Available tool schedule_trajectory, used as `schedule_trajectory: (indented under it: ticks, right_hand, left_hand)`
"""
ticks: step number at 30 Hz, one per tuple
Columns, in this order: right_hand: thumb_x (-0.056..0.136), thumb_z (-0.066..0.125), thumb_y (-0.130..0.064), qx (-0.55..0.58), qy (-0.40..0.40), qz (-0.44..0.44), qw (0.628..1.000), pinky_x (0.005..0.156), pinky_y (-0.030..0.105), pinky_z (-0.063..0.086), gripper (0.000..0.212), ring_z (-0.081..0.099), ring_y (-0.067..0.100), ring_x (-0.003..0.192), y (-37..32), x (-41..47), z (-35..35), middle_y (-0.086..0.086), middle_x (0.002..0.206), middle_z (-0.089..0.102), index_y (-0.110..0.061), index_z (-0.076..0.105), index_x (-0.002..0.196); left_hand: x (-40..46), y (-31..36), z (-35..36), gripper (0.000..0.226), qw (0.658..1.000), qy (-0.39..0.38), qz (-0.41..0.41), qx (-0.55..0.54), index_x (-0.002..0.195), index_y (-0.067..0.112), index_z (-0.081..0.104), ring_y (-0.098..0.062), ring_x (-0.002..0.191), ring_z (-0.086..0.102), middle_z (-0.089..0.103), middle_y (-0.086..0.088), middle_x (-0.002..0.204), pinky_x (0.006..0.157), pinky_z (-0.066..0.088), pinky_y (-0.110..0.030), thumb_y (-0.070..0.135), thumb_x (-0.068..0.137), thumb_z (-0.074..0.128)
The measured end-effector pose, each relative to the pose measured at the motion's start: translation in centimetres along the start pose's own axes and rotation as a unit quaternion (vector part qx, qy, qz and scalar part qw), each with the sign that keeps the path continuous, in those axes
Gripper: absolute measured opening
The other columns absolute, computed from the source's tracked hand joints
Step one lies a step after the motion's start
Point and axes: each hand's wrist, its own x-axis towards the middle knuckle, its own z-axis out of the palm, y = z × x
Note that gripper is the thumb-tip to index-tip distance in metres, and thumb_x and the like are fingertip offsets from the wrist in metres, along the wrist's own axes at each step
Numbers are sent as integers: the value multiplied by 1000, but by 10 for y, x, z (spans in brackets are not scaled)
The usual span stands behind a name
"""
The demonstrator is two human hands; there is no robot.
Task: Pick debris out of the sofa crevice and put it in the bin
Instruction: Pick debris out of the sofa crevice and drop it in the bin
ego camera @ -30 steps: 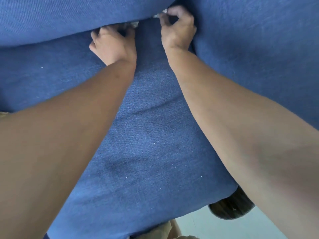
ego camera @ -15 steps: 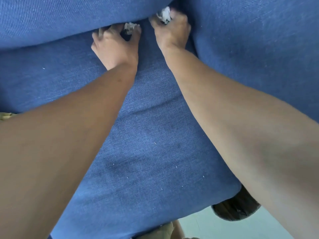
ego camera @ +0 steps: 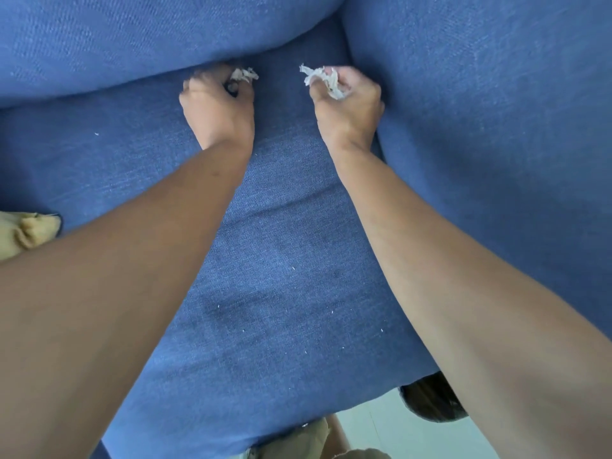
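Now both hands sit clear of the crevice, drawn back onto the seat cushion (ego camera: 265,260); half a second ago they were pressed up against the fold, closer together. Left hand (ego camera: 218,107): fingers curled tight, a crumpled white paper scrap (ego camera: 244,75) pinched at the fingertips, just below the back cushion (ego camera: 149,38). Right hand (ego camera: 347,101): closed into a loose fist around a larger wad of torn white paper (ego camera: 323,81), ragged edges sticking out past the thumb, beside the padded armrest (ego camera: 496,127). Upholstery is blue woven fabric, denim-like, with tiny white specks scattered over the seat. Tan cloth bundle (ego camera: 26,233) at left edge. Pale floor (ego camera: 381,422) below the cushion's front edge.
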Motion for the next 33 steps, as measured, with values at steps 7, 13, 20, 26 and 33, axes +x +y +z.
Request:
schedule_trajectory:
  ticks: [7, 13, 20, 26, 33]
  right_hand:
    - [77, 76, -13, 36, -63, 77, 994, 76, 20, 55, 15, 68, 10, 75, -41, -32, -36, -10, 75, 71, -19, 78, 91]
    - [85, 69, -14, 60, -110, 105, 987, 50, -3, 39, 8, 61, 2, 72, -84, -82, -107, -13, 80, 69, -17, 76, 88]
    - [80, 68, -17, 53, -117, 163, 978, 43, 11, 41, 7, 59, 6, 64, -119, -147, -206, -5, 84, 72, -14, 72, 85]
    - [71, 66, -14, 79, -97, 189, 974, 53, 24, 50, 5, 75, 23, 73, -128, -194, -289, 4, 79, 76, -16, 61, 72]
    - [78, 65, -27, 59, -42, 234, 970, 60, 31, 51, 25, 66, 31, 73, -88, -232, -392, 8, 66, 66, -7, 61, 64]
  left_hand:
    - [-42, 12, -46, 21, 995, -56, -68, -56, 102, 24, 76, -25, 90, 70, 77, -3, 90, 82, 54, -29, 28, 86, 62]
    - [-106, 34, -111, 24, 990, -55, -98, -82, 112, 23, 69, -23, 98, 66, 74, -2, 100, 87, 52, -29, 21, 89, 61]
    - [-188, 79, -184, 6, 988, -96, -84, -86, 89, 23, 71, -20, 83, 64, 70, 3, 85, 70, 54, -30, 22, 86, 65]
    - [-256, 121, -222, 9, 980, -163, -71, -88, 88, 17, 70, -13, 63, 59, 73, 1, 85, 51, 44, -19, 23, 83, 65]
    - [-347, 177, -226, 17, 958, -279, 9, -71, 89, 29, 76, -12, 76, 60, 71, 5, 86, 52, 44, -21, 22, 86, 62]
